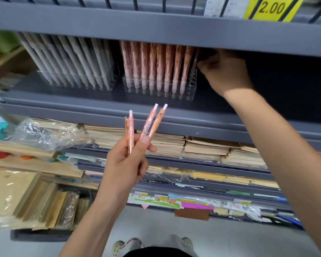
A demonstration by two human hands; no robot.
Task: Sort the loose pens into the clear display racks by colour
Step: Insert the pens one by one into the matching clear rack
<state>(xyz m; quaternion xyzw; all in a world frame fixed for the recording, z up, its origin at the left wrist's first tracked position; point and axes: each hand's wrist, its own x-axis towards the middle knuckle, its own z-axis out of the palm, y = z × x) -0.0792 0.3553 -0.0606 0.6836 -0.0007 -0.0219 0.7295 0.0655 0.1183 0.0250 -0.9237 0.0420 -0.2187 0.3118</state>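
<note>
left hand (123,165) around pink pens (150,123)

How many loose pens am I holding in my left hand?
3, all in the left hand: the first pen stands alone on the left; the second pen and third pen fan out rightward under the thumb. Another may hide behind.

Two racks stand side by side on the shelf (63,101), beneath the upper shelf (156,30): the left rack (76,80), then the right rack (156,91) just beside it. Both hold racked pens (152,62) in rows, tips down, leaning. The right grip (224,71) is at the right rack's right end, by the last row's tops; its hold cannot be made out. The left grip (122,164), before the shelf edge and below the right rack, holds three loose pens (150,123) fanned upward. Notebooks (202,145) lie stacked on the shelf beneath.
</note>
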